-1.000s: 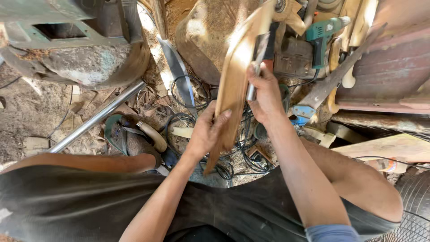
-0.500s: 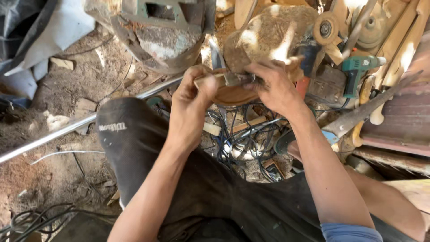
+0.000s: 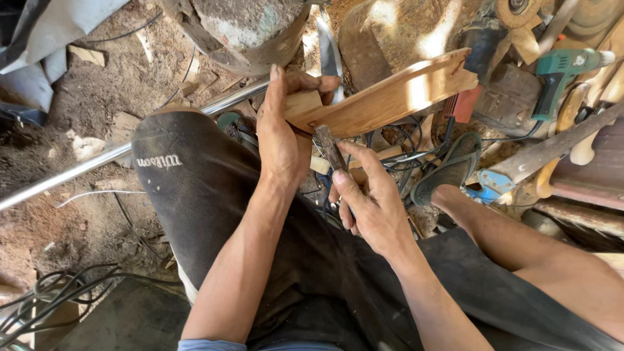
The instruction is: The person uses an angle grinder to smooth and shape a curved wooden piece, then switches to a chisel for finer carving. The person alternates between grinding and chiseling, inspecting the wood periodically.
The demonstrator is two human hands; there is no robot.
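Note:
My left hand point(image 3: 284, 127) grips the near end of a flat shaped wooden piece point(image 3: 391, 95) that stretches up to the right, lit by sun. Just below it, my right hand point(image 3: 365, 198) holds a thin dark tool point(image 3: 329, 145) by its handle, its tip pointing up against the underside of the wood near my left fingers. Both hands work above my left knee in dark trousers point(image 3: 195, 188).
A metal pipe point(image 3: 97, 162) lies across the dirt floor at left. A green power drill point(image 3: 564, 68), a sandalled foot point(image 3: 448, 170), tangled cables point(image 3: 396, 149), wood offcuts and a concrete-caked machine base point(image 3: 247, 29) crowd the top and right.
The wooden piece was first held upright in both hands; it now lies nearly level in my left hand alone. My right hand has come down below it holding the thin tool.

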